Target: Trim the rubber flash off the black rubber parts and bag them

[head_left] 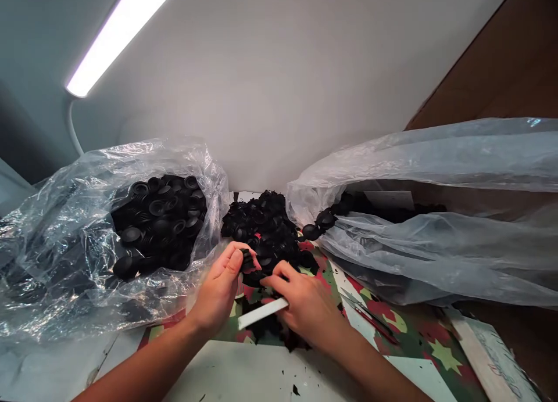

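My left hand (218, 291) pinches a small ribbed black rubber-like part (247, 258) between thumb and fingers. Close beside it, my right hand (307, 303) is closed round a flat white stick-like handle (263, 313), which sticks out toward the lower left; whether it carries a blade is hidden. The right fingertips are near a black piece below the left hand, and I cannot tell if they touch it. Behind both hands is a heap of black round parts (264, 222). Black scraps (265, 327) lie beneath the hands.
A clear plastic bag (56, 262) on the left holds many black round caps (163, 216). Another plastic bag (418, 251) lies open on the right. A red-handled metal tool (377, 323) rests on the patterned cover (418, 332). White board (235, 370) in front; lamp (122, 36) above.
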`<action>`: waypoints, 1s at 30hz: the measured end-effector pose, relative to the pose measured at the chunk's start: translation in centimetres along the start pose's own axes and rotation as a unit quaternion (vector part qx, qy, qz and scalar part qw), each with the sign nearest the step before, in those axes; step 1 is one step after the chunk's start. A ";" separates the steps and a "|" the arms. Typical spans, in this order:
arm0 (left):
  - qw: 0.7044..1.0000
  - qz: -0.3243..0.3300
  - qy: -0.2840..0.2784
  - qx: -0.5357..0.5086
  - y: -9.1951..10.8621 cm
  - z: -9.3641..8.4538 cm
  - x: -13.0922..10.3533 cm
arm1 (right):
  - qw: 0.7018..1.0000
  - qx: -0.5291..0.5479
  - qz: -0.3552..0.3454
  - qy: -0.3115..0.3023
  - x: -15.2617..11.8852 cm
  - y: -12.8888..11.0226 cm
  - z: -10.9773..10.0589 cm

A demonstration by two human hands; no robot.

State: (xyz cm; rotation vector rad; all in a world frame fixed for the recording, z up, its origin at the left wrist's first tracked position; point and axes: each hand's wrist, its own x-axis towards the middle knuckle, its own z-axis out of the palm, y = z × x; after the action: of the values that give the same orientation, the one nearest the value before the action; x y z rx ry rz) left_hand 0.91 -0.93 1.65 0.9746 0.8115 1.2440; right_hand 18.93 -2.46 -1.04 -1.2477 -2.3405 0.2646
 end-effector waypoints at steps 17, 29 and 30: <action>0.975 0.052 -0.047 0.211 0.2 -0.1 0.1 | 0.775 0.578 0.254 0.031 0.4 -0.7 -1.7; 0.997 -0.054 -0.029 0.039 -0.2 0.1 -0.4 | 0.785 0.572 0.236 0.044 -0.2 -0.8 -1.9; 0.997 -0.056 -0.030 0.040 0.0 0.2 -0.3 | 0.787 0.568 0.235 0.043 -0.3 -0.8 -1.9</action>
State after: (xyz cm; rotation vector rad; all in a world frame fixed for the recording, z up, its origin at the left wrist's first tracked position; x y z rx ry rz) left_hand 1.02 -1.30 1.72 1.0118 0.8630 1.0879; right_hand 19.40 -3.21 0.78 -1.0573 -1.2308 1.4700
